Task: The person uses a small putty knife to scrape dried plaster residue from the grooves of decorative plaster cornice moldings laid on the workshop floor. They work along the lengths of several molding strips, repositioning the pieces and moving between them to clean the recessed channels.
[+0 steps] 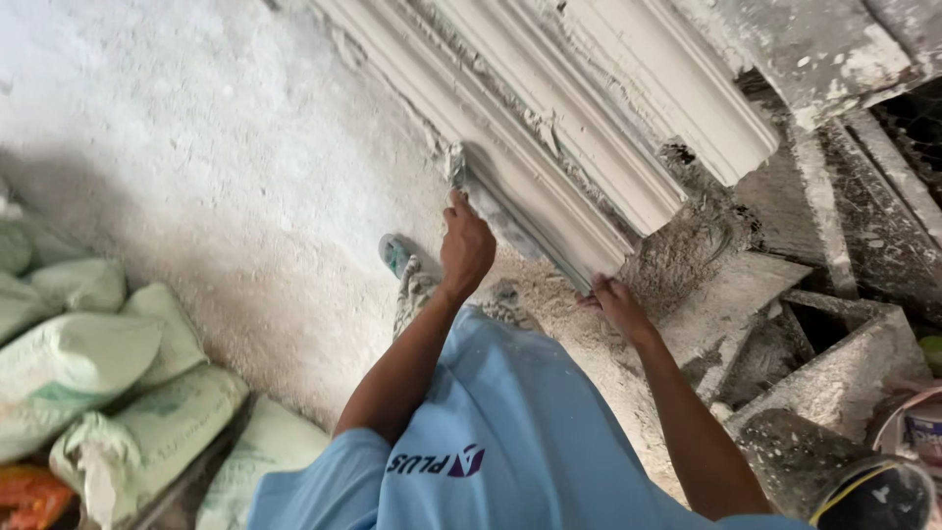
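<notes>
Soft daylight, mild blur

Even, diffuse light; a grey shadow falls across the dusty white plaster floor (196,177) at nine o'clock; edges smear slightly.

The person wears a light blue short-sleeved shirt (510,432) with a dark printed mark on its sleeve toward 7 o'clock, bare forearms, and a dust-caked shoe (407,280) with a teal toe at 11 o'clock.

Open floor (226,167) left of moulding (589,128); sacks (98,363) crowd lower left, plaster-caked blocks (834,363) hem right.
</notes>
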